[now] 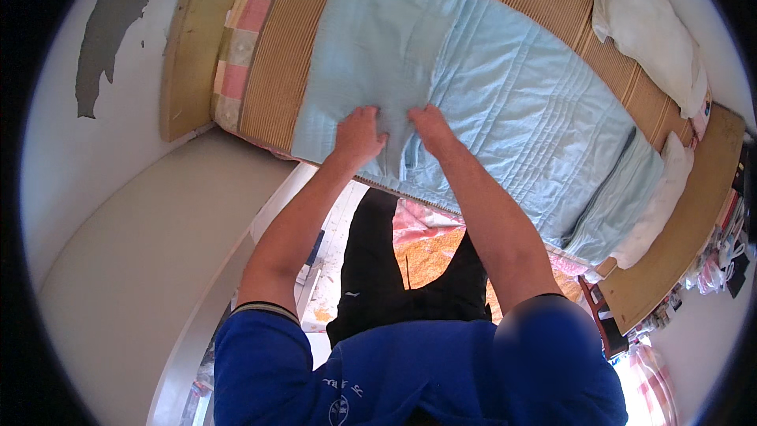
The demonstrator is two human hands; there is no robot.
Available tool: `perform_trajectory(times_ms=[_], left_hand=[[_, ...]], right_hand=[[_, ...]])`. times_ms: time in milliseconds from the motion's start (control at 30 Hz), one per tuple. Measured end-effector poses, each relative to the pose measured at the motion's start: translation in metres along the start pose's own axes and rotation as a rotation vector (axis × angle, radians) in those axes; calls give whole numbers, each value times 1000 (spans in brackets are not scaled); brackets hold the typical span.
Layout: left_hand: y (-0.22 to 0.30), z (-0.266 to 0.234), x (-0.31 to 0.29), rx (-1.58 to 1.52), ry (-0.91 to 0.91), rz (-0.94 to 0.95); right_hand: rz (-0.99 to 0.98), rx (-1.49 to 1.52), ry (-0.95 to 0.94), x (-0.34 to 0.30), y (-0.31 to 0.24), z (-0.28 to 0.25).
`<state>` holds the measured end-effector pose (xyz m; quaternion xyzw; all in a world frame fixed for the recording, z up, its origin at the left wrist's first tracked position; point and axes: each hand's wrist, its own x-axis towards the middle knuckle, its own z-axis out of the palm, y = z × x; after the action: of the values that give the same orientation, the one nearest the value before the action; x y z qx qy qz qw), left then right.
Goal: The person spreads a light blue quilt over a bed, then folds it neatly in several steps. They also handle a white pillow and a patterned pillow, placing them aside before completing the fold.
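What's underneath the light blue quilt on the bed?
Under the light blue quilt lies a brown striped woven mat, showing beside it, over a checked sheet. Both hands press on it; anything beneath the covered middle is hidden.

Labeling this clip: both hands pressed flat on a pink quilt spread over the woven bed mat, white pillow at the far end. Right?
Not quite: the quilt is light blue, not pink, as the head view shows. The rest holds: the left hand and right hand both rest on it, it lies over the woven bed mat, and a white pillow sits at the far end.
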<state>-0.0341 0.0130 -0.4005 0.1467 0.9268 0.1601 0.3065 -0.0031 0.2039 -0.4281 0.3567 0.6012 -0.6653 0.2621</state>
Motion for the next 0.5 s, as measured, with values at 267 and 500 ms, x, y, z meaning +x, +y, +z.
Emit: perform_trajectory(times_ms=[267,500], left_hand=[[-113,-19,-11,74,523,-334],[-144,-48,-14,-245,210,-443]], right_hand=[[72,109,67,12,55,25],[123,109,-20,-24,57,22]])
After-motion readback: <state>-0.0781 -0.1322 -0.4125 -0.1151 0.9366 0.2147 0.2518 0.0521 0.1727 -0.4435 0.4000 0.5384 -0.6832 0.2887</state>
